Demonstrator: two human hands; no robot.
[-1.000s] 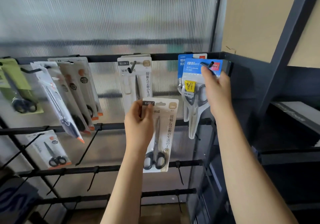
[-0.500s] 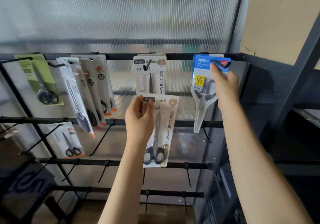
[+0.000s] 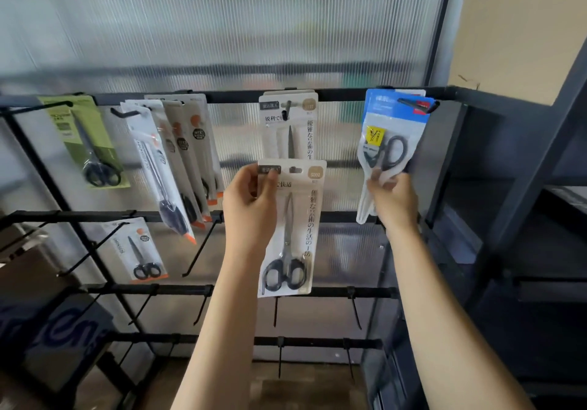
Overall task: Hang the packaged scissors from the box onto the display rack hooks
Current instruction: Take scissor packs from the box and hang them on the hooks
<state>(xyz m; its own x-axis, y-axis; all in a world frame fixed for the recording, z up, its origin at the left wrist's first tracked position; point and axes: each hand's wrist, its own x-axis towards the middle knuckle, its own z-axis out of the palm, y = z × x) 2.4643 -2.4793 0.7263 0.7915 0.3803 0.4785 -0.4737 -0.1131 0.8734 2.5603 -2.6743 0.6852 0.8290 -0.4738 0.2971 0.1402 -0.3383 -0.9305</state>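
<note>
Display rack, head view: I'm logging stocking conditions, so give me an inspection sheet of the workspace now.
Surface: black display rack with hooks on several bars, many lower ones bare.
Job's things: beige scissors pack off the hooks, held below a matching hung pack; blue pack hanging on the top right hook.
Clutter: nothing seen.
Grippers: left hand pinches the beige scissors pack's top; right hand holds the blue pack's lower part.
Cables: nothing seen.
Surroundings: ribbed translucent panel behind; dark shelving on the right; cardboard box lower left.
</note>
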